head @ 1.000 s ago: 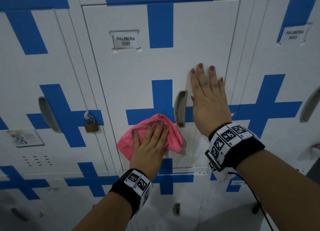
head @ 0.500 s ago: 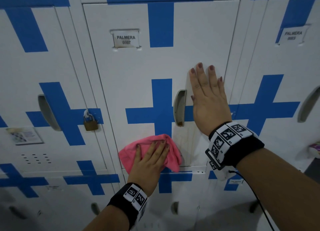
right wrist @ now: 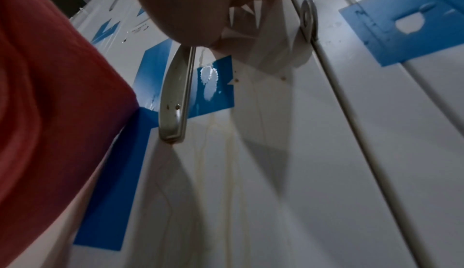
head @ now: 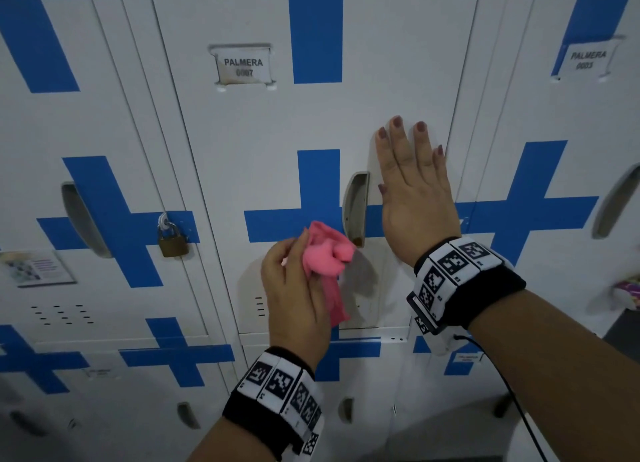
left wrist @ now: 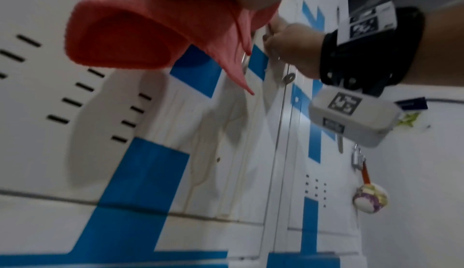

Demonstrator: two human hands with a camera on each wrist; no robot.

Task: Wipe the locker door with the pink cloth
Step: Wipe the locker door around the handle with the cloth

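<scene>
The white locker door (head: 263, 132) with blue cross stripes and a label reading PALMERA fills the middle of the head view. My left hand (head: 294, 288) grips the bunched pink cloth (head: 327, 257), lifted off the door just below the blue cross and left of the recessed handle (head: 355, 209). The left wrist view shows the cloth (left wrist: 130, 34) hanging from the fingers in front of the door (left wrist: 226, 133). My right hand (head: 412, 191) lies flat with straight fingers on the door, right of the handle. The right wrist view shows the handle (right wrist: 175, 97), yellowish drip stains below it, and the cloth (right wrist: 50, 103) at left.
A brass padlock (head: 172, 240) hangs on the left neighbouring locker. Vent slots (head: 259, 306) sit low on the door. Another locker (head: 571, 150) stands at right, a lower row beneath. A cable (head: 512, 392) runs from my right wristband. A keyring ornament (left wrist: 369, 198) hangs on a right locker.
My left hand stopped pressing the spread cloth flat on the lower door, bunched it up in its fingers and lifted it off the surface. The right hand has stayed flat in place.
</scene>
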